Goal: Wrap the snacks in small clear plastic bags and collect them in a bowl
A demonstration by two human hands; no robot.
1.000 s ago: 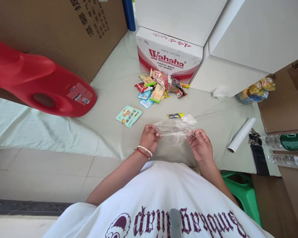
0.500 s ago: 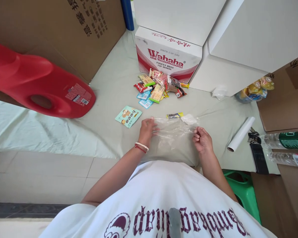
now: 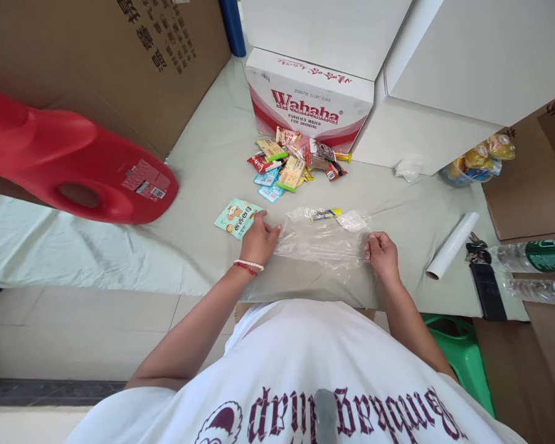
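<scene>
A clear plastic bag (image 3: 321,250) lies flattened on the cloth in front of me. My right hand (image 3: 383,254) is closed in a pinch on the bag's right edge. My left hand (image 3: 259,240) is open, thumb and index finger apart, between the bag's left end and a mint-green snack packet (image 3: 234,217). Its fingertips reach the packet's right edge; whether they press on it I cannot tell. At the bag's far edge are a small yellow-and-dark wrapped stick (image 3: 325,214) and a crumpled white piece (image 3: 352,221). Farther back, several wrapped snacks (image 3: 292,171) are heaped together.
Behind the snacks stands a Wahaha carton (image 3: 308,102), beside white boxes (image 3: 425,139). A red jug (image 3: 97,166) lies at left. On the right are a white roll (image 3: 453,246), keys (image 3: 478,250), a black phone-like object (image 3: 488,293), bottles (image 3: 513,256) and a tub of snacks (image 3: 467,172).
My left hand has let go of the bag and moved left to the mint-green packet, its fingers spreading. The bag has settled flatter. My right hand still pinches its edge, slightly farther right.
</scene>
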